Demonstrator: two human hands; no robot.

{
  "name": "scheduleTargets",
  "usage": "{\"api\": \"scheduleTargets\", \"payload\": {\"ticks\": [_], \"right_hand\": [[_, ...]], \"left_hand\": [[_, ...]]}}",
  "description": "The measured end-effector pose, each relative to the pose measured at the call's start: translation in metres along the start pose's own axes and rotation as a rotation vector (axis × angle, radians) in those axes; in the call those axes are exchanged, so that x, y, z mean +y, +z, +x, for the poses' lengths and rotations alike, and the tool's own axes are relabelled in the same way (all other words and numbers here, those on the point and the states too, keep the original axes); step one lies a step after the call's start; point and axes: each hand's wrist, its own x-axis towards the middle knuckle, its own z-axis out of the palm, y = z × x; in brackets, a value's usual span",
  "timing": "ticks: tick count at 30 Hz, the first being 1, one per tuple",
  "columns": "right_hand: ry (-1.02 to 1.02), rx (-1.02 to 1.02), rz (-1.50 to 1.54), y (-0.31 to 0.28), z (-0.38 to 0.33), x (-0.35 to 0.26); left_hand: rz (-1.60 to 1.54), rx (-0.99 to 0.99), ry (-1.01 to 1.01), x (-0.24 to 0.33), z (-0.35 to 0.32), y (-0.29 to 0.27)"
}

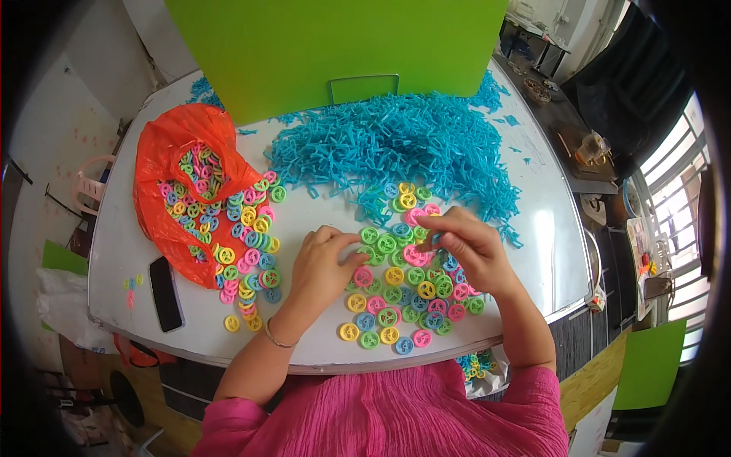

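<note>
Here, rings [396, 301]: small flat plastic wheels, pink, yellow, green, blue.
Left hand [320, 270]: fingers curled, resting on rings, grip unclear.
Right hand [468, 244]: pinching a pink ring [423, 221].

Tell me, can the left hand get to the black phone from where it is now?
Probably yes. The phone lies flat near the table edge, left of the left hand, with only a few loose rings between them.
</note>
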Motion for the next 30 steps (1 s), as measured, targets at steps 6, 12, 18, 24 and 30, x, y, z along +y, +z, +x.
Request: {"api": "scheduleTargets", "payload": {"ticks": [6,12,18,24,30], "right_hand": [[0.322,-0.068,0.522,0.01,-0.009,0.022],[0.247,-0.139,0.474,0.033,-0.005,0.03],[0.287,-0.079,0.531,0.039,-0.004,0.037],[0.296,-0.086,0.602,0.041,-0.006,0.031],[0.267,-0.049,0.538,0.045,-0.01,0.025]], "left_hand": [[-0.489,-0.195,-0.213,0.005,0.003,0.003],[-1.648,-0.426,-0.796,0.018,-0.003,-0.004],[-1.737,-0.429,-0.887,0.035,-0.009,-0.005],[-1.735,-0.304,-0.926,0.04,-0.008,-0.008],[-1.754,-0.288,-0.857,0.037,-0.017,-0.006]]}}
